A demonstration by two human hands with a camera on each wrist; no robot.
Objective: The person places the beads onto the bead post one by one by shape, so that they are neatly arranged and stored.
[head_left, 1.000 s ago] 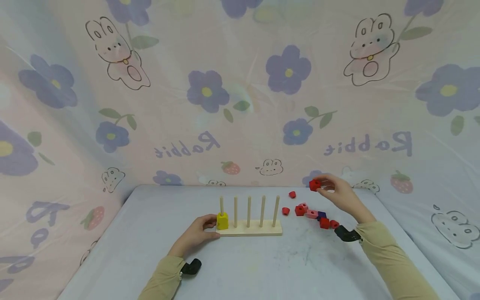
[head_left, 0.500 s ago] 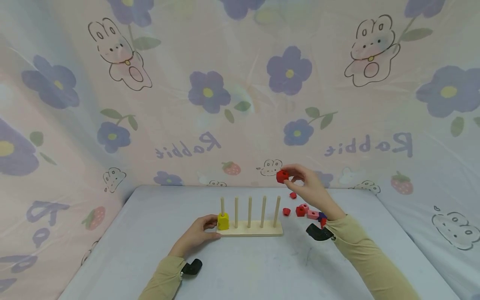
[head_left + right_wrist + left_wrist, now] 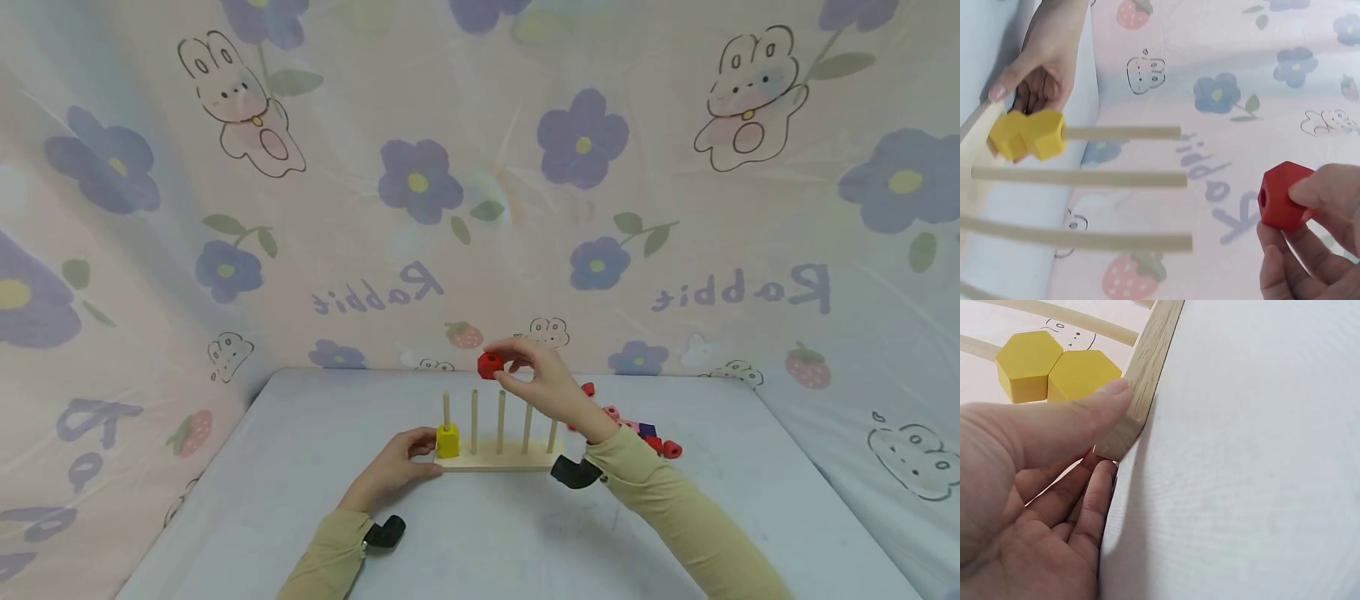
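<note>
A pale wooden peg stand (image 3: 498,468) with several upright pegs sits on the table. Its leftmost peg carries two yellow hexagonal beads (image 3: 1030,135), stacked one above the other. My left hand (image 3: 392,468) grips the left end of the base, thumb on the front edge and fingers curled at the end, as the left wrist view shows. Above the pegs, my right hand (image 3: 543,385) pinches a red faceted bead (image 3: 490,366) between thumb and fingers. The bead's hole (image 3: 1264,199) faces the pegs in the right wrist view, and the bead is apart from them.
Right of the stand lie loose beads, among them a red bead (image 3: 672,449), a dark blue bead (image 3: 647,430) and pink ones, partly hidden by my right arm. A patterned curtain (image 3: 480,208) hangs behind the white table (image 3: 480,533).
My right hand has carried the red bead leftward, from over the loose beads to above the peg stand. The left hand has stayed at the stand's left end.
</note>
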